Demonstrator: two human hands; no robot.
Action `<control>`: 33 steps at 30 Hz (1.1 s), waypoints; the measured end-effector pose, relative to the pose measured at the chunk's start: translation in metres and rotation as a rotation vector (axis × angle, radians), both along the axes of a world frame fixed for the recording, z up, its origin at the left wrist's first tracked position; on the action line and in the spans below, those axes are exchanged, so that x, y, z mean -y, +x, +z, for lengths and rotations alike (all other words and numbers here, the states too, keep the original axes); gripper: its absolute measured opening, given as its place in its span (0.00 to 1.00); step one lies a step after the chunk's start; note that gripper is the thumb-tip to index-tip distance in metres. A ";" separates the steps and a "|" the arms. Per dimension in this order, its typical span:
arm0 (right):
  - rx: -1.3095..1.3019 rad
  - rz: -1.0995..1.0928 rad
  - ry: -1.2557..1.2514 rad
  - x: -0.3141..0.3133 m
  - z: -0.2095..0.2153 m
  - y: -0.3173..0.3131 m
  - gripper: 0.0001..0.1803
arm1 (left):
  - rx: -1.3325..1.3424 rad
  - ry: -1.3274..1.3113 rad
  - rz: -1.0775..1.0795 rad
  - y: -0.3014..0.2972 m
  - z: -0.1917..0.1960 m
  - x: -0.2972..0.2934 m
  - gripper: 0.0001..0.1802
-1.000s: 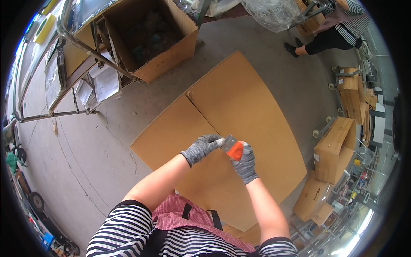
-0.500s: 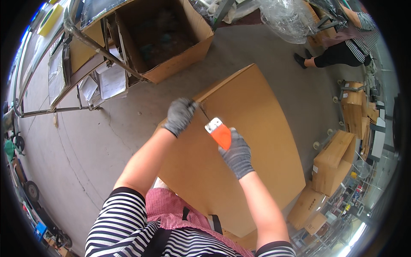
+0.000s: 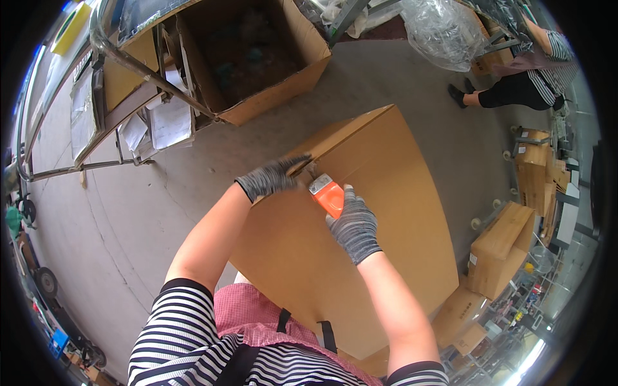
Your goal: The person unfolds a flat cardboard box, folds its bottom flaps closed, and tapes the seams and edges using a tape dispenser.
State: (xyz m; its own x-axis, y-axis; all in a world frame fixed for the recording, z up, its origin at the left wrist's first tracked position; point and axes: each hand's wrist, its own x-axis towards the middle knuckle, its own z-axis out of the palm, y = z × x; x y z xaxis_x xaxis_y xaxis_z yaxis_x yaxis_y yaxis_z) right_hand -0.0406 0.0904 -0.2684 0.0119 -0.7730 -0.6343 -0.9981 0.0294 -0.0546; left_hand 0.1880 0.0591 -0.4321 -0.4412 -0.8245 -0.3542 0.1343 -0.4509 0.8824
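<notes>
A large brown cardboard box point(image 3: 386, 251) stands in front of me, its broad panel facing up. My right hand point(image 3: 355, 226), in a grey knit glove, is closed round an orange scraper point(image 3: 329, 198) with a pale metal head. That head rests at or just above the panel, beside a torn, whitish spot near the box's far left edge. My left hand point(image 3: 270, 179), gloved alike, is at this edge with its fingers stretched toward the spot. The fingers look apart, though motion blurs them; nothing held shows in them.
A deep open carton point(image 3: 277, 87) with dark contents stands beyond, next to a metal-framed rack point(image 3: 138, 71) holding papers. Clear plastic wrap point(image 3: 444, 35) lies at the far right near another person point(image 3: 521, 83). More cartons point(image 3: 499, 251) line the right side.
My left hand has turned and shifted down, its fingers going from closed to stretched out at the edge. The right hand and scraper have barely moved. The view has shifted slightly.
</notes>
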 end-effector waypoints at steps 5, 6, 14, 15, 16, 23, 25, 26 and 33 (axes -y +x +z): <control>0.036 0.153 -0.022 -0.009 0.006 -0.011 0.50 | 0.353 -0.098 -0.347 0.005 0.042 -0.003 0.58; 0.061 0.167 -0.019 -0.019 0.005 -0.023 0.50 | 0.331 -0.037 -0.370 0.006 0.038 -0.005 0.58; 0.003 0.150 0.059 -0.034 0.008 -0.039 0.50 | 0.787 -0.342 -0.233 -0.045 0.064 0.009 0.49; -0.006 0.159 0.071 -0.034 0.009 -0.041 0.50 | 0.914 -0.337 -0.070 -0.069 0.071 0.012 0.47; 0.004 0.153 0.065 -0.035 0.009 -0.041 0.50 | 0.923 -0.344 -0.075 -0.087 0.074 0.013 0.47; 0.209 0.081 -0.055 -0.079 0.009 -0.098 0.49 | 1.453 -0.536 0.017 -0.130 0.065 0.005 0.43; 0.210 0.039 -0.061 -0.111 0.011 -0.139 0.46 | 1.508 -0.575 0.029 -0.125 0.056 0.002 0.43; 0.218 0.034 -0.116 -0.139 0.011 -0.177 0.46 | 1.537 -0.616 0.041 -0.134 0.054 0.001 0.44; -0.144 -0.168 0.021 -0.365 0.050 -0.444 0.45 | 1.653 -0.723 0.008 -0.122 0.026 0.006 0.43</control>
